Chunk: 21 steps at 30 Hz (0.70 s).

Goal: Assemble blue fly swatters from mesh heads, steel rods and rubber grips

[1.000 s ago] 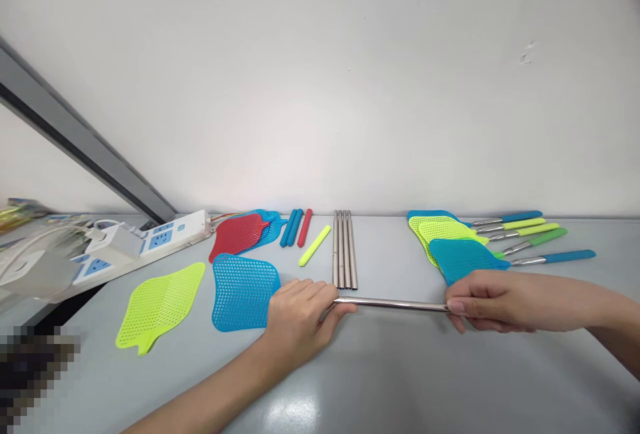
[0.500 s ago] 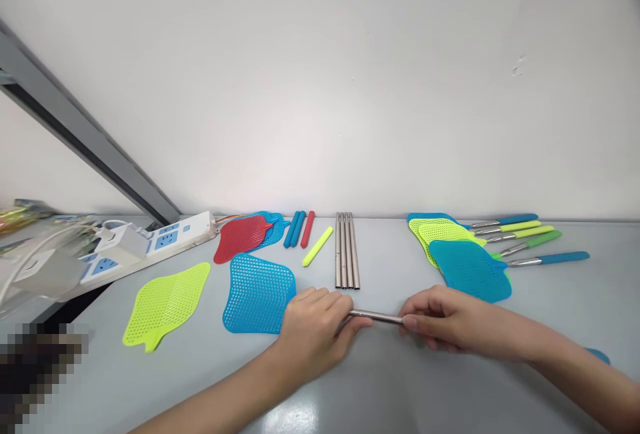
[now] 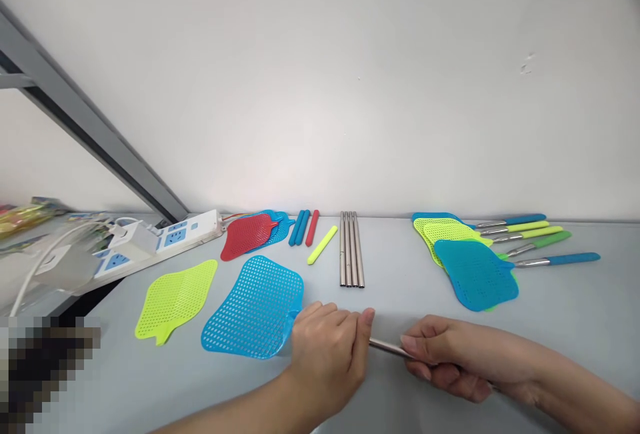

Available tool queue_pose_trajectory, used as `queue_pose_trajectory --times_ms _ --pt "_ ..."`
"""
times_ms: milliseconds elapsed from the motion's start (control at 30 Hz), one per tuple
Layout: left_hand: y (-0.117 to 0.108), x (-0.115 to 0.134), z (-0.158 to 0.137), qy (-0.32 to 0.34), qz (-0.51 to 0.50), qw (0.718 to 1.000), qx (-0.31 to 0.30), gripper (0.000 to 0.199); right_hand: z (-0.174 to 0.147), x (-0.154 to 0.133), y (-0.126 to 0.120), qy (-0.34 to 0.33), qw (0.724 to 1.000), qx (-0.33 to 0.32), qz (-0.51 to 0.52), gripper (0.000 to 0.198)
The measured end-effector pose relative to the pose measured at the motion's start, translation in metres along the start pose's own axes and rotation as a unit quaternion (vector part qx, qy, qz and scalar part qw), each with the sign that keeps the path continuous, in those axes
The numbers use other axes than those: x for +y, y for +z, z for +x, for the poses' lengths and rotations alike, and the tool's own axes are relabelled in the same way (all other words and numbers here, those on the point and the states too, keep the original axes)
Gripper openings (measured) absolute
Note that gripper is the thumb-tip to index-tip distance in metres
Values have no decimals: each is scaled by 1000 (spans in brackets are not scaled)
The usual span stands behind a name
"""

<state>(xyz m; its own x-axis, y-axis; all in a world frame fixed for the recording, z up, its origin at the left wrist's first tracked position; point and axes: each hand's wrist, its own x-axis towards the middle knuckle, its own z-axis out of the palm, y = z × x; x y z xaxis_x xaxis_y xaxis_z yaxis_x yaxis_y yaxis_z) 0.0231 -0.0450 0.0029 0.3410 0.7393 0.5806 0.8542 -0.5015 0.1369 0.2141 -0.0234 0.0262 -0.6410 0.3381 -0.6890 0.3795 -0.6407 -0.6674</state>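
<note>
My left hand is closed round the neck of a blue fly swatter head, whose perforated paddle sticks out to the left. A thin metal rod runs from that fist to my right hand. My right hand is closed on the rod, thumb on top. The joint between rod and swatter head is hidden inside my left fist. Beyond my hands, several metal rods lie side by side. A yellow-green swatter head rests flat to the left of the blue one.
Near the wall lie red and blue swatter heads, beside blue, red and yellow handle grips. Whole swatters with handles overlap in a pile at the right. A power strip with plugged-in chargers stands at the left, below a grey metal post.
The blue swatter head has turned and tilted up in my left hand. My right hand has moved slightly lower and right, and the rod now slopes more.
</note>
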Motion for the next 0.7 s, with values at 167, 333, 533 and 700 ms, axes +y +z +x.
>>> queue_pose_trajectory --times_ms 167,333,533,700 --pt "3 -1 1 -2 6 1000 -17 42 2 2 -1 -4 1000 2 1 34" --pt "4 -2 0 -5 4 999 -54 43 4 4 -3 -13 1000 10 -15 35" --pt "8 -8 -2 -8 -20 988 -152 43 6 6 -5 -27 998 19 -49 37" --pt "4 -8 1 -12 -37 969 -244 42 7 5 -8 -20 998 14 -53 38"
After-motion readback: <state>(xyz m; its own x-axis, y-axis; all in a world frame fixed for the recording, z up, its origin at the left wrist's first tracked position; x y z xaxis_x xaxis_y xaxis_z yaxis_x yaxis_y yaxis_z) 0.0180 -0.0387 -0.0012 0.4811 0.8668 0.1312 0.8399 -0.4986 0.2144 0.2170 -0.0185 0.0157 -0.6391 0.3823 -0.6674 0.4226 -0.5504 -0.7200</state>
